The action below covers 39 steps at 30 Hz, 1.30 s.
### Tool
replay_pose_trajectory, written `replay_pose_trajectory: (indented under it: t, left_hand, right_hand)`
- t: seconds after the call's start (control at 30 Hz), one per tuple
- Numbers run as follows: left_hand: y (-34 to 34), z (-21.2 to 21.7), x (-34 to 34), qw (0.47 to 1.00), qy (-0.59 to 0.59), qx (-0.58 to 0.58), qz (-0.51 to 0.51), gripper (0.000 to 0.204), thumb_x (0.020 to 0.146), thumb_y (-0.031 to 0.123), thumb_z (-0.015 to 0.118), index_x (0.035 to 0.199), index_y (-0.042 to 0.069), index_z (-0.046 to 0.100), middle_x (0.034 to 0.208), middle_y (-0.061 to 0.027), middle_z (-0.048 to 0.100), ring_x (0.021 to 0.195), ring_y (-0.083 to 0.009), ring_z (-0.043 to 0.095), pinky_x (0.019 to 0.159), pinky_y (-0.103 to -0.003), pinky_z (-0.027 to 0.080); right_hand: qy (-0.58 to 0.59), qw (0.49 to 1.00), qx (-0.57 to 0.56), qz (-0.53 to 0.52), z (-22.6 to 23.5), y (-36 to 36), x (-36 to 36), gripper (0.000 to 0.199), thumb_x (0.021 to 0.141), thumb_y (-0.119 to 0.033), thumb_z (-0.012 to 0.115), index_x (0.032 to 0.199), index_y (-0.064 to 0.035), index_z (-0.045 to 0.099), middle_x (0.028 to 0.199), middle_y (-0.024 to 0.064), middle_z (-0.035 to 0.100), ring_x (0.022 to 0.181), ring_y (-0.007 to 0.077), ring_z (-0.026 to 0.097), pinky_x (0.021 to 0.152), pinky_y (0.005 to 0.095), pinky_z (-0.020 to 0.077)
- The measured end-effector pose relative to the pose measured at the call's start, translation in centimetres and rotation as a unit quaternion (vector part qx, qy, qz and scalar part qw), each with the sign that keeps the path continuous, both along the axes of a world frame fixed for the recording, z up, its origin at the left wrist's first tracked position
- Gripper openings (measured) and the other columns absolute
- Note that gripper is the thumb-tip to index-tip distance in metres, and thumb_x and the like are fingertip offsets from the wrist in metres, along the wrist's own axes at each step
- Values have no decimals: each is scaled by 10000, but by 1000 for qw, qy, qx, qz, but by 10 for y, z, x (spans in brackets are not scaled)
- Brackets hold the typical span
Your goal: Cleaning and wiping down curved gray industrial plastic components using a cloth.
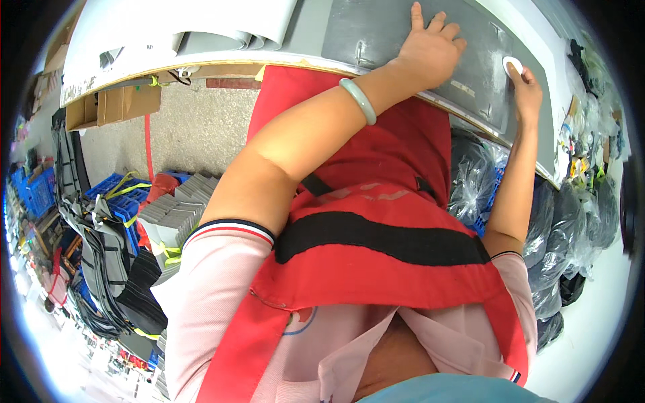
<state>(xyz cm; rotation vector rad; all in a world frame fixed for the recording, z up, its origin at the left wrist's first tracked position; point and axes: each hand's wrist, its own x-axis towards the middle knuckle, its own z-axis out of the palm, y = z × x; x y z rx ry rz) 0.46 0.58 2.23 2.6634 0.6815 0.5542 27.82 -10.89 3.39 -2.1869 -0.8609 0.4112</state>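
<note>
A dark grey flat panel point(363, 30) lies on the worktable, with white powdery smudges and small slot-like marks on it. My left hand point(433, 50) rests on this panel, its fingers spread and nothing in them. A pale green bangle point(359, 101) circles my left wrist. Near the panel's right end, my right hand point(529, 93) pinches a small white round disc point(512, 65) between thumb and fingers. Whether the disc touches the surface, I cannot tell.
White sheets point(222, 20) with curled edges lie on the table's left. Below at left are a cardboard box point(127, 105), stacked grey pieces point(178, 208), blue crates point(124, 191) and black-grey straps point(101, 248). Filled plastic bags point(561, 228) crowd the right. My red apron point(376, 181) meets the table edge.
</note>
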Motion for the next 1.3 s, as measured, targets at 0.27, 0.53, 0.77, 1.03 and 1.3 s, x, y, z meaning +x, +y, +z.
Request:
replay_pose_trajectory:
  t: [0.27, 0.53, 0.77, 1.03, 1.3]
  left_hand:
    - [-2, -14, 1, 974, 59, 196, 96, 352, 916, 195, 590, 1231, 51, 651, 1319, -177, 584, 1328, -371, 482, 1125, -655, 277]
    - [-74, 19, -51, 955, -194, 11, -225, 304, 855, 138, 616, 1154, 108, 662, 1117, -94, 659, 1032, -302, 639, 930, -391, 503]
    - [12, 36, -102, 993, 9, -52, -110, 242, 800, 137, 758, 1017, 31, 746, 1059, -97, 672, 1024, -324, 642, 904, -409, 521]
    - [19, 37, -107, 986, 29, -40, -159, 197, 859, 122, 700, 1014, 5, 736, 1074, -110, 683, 1013, -327, 655, 880, -406, 535]
    - [5, 39, -85, 988, -6, 16, -153, 223, 882, 226, 691, 990, 37, 741, 1046, -113, 681, 952, -337, 667, 852, -419, 540]
  right_hand:
    - [229, 973, -14, 35, 22, 8, 25, 346, 885, -307, 793, 1117, -66, 705, 1024, -16, 687, 904, 79, 598, 844, 225, 462]
    - [271, 952, 141, 31, 16, 9, -14, 377, 953, -339, 705, 1223, -86, 630, 1131, 13, 675, 985, 119, 624, 879, 272, 477]
    - [259, 952, 162, 27, -9, 25, 3, 418, 941, -369, 706, 1200, -52, 617, 1006, 27, 666, 910, 134, 610, 820, 285, 482]
    - [255, 952, 162, 52, 0, 23, -15, 412, 970, -316, 675, 1250, -23, 600, 1060, 41, 674, 923, 132, 621, 813, 279, 500]
    - [250, 952, 170, 42, -3, 17, -14, 430, 971, -309, 669, 1272, -10, 600, 1092, 48, 677, 943, 139, 623, 838, 267, 488]
